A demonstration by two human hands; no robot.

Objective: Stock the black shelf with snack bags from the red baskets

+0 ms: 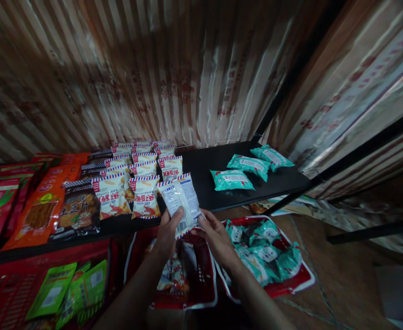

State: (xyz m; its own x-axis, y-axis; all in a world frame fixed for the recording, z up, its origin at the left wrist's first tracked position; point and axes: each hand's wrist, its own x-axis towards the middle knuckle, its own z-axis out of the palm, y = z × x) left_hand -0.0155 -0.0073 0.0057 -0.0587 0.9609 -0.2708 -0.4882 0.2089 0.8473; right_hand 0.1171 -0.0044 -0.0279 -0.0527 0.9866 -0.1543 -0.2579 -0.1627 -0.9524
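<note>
Between my two hands is a white snack bag [181, 201] with a red-and-blue striped edge, its printed back and barcode facing me. My left hand [168, 231] pinches its lower left side, thumb across the front. On the lower right edge, my right hand [213, 233] grips the same bag. Just behind it, matching striped snack bags [144, 195] stand in rows on the black shelf [201, 172]. Below my hands is a red basket [201, 300] with more striped bags [175, 275] inside, partly covered by my forearms.
Three teal packets [234, 179] lie on the shelf's right part. Another red basket [299, 284] holds several teal packets [263, 254]. Orange bags [43, 206] and dark bags [77, 206] stand at left, above a basket with green packets [52, 293]. A slanted black post [284, 87] rises at right.
</note>
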